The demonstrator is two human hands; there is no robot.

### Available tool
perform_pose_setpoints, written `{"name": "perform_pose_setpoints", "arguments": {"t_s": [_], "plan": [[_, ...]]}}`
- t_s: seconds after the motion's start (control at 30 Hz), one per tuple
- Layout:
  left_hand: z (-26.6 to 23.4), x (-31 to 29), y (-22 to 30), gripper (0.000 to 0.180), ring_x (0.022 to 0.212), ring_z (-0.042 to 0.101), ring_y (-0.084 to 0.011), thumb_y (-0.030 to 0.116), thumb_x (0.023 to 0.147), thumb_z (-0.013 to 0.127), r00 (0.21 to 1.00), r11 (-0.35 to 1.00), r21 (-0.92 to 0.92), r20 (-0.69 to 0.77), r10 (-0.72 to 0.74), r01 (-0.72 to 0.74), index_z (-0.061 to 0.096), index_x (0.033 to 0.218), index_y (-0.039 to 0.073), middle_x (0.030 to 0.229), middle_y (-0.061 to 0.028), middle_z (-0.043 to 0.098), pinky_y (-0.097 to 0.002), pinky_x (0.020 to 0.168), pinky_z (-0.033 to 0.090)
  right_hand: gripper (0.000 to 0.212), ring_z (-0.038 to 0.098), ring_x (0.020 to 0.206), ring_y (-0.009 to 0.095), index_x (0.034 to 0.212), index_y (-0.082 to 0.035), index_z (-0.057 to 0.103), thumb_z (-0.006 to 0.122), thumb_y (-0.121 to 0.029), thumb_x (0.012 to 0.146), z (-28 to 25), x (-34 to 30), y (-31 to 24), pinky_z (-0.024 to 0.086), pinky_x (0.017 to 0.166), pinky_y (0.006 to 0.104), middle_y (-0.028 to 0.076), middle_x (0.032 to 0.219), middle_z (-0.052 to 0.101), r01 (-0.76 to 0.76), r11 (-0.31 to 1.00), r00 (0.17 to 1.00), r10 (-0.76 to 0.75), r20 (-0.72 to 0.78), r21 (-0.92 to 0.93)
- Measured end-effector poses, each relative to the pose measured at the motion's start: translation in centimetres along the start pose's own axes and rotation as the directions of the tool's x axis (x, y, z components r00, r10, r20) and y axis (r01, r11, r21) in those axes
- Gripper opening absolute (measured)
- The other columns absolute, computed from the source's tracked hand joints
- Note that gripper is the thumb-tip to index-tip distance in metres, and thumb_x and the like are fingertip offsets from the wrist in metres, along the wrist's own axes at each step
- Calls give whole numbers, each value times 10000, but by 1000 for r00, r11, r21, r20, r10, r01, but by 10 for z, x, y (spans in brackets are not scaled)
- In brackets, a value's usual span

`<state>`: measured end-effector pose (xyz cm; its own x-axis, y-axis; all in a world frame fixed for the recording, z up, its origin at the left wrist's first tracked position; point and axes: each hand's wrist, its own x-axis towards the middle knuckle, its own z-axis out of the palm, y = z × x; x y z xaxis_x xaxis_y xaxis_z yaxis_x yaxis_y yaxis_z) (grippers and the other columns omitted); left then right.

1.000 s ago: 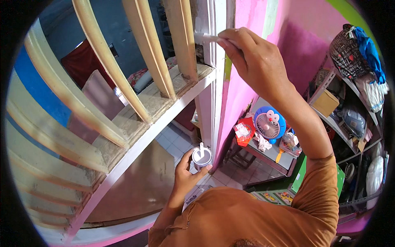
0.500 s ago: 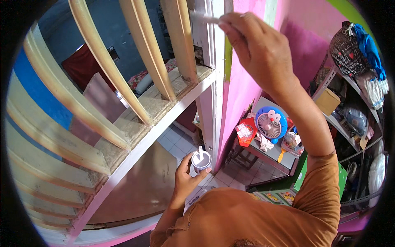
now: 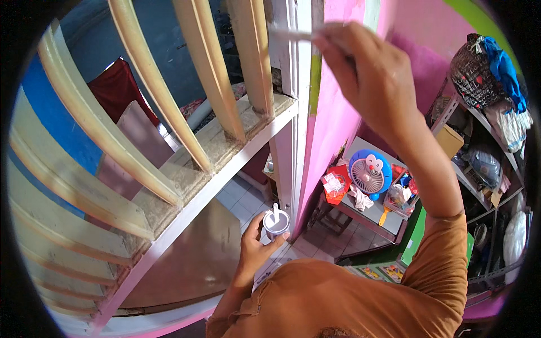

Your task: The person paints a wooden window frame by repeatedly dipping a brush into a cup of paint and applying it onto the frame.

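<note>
My left hand is wrapped round a small paint can with whitish paint inside. A short white stick leans against its inner rim. High up, my raised right hand pinches a thin, pale tool, probably a paintbrush, smeared by motion. Its far end points left across the white door frame, beside the last cream slat. Whether the tip touches the frame I cannot tell.
Cream slats stand on a dusty white-edged ledge at the left. A pink wall adjoins the frame. Lower right, a table bears a blue fan and small items. Loaded shelves line the far right, with a bag on top.
My right hand and the tool have shifted slightly right and down in the picture. The view has tilted a little; my left hand still holds the can in the same place.
</note>
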<state>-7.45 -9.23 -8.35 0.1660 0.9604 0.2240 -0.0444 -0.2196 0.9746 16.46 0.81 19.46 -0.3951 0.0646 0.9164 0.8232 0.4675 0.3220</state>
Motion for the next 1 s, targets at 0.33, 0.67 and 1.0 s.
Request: {"name": "perform_pose_setpoints", "arguments": {"t_s": [0.33, 0.67, 1.0], "plan": [[-1, -1, -9, 639, 1086, 628, -170, 70, 787, 842, 999, 999, 4, 28, 40, -40, 516, 1321, -54, 1189, -116, 647, -308, 944, 499, 191, 657, 638, 302, 946, -82, 593, 647, -265, 948, 3, 24, 17, 519, 541, 413, 97, 735, 622, 68, 996, 996, -70, -46, -59], [-3, -5, -6, 638, 1086, 628, -176, 82, 788, 844, 999, 999, 12, -11, 32, -32, 515, 1318, -51, 1181, -120, 647, -314, 942, 502, 169, 658, 654, 329, 921, -71, 595, 623, -234, 955, 14, 21, 6, 534, 572, 429, 123, 754, 643, 22, 999, 996, -24, 83, 29], [-5, -5, -6, 660, 1099, 614, -190, 104, 774, 862, 999, 996, 84, -18, 43, -41, 515, 1308, -69, 1182, -142, 636, -317, 950, 491, 215, 584, 530, 243, 906, -14, 567, 589, -210, 992, 3, 63, 20, 479, 474, 360, 121, 705, 623, -60, 996, 996, 64, 68, -60]]}}
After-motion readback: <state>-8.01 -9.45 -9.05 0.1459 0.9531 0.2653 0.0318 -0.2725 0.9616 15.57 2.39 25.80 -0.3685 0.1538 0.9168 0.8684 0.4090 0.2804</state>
